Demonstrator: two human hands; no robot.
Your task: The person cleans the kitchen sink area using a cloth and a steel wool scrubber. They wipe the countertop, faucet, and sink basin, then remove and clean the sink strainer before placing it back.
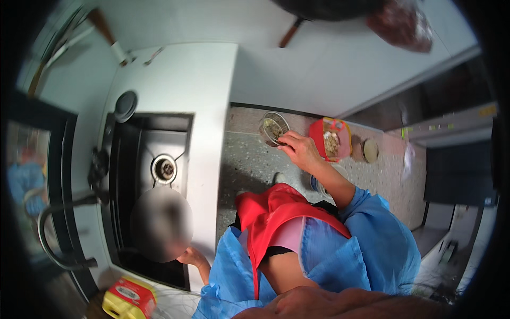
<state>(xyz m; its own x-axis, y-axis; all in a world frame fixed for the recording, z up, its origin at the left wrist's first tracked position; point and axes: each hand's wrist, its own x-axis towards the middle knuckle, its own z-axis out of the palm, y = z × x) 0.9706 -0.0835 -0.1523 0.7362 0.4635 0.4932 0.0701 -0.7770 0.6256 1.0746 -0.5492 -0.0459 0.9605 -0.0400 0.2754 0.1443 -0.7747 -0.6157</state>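
My right hand point(301, 149) grips the rim of a perforated metal strainer basket point(264, 127) over the floor. Pale and greenish food scraps point(272, 128) lie inside it. At the near right edge of the sink point(191, 159) is my left hand point(191, 256). A round blurred patch covers its fingers and whatever is by them, so I cannot tell what it holds. Beyond that patch, the round drain opening point(165, 169) shows in the sink's bottom.
A red bag point(316, 137) holding scraps stands on the floor, beside a round container point(370, 150). A white bucket point(340, 173) is under my right forearm. A curved faucet point(44, 235) rises left of the sink. A yellow and red jug point(130, 297) stands at the counter's near end.
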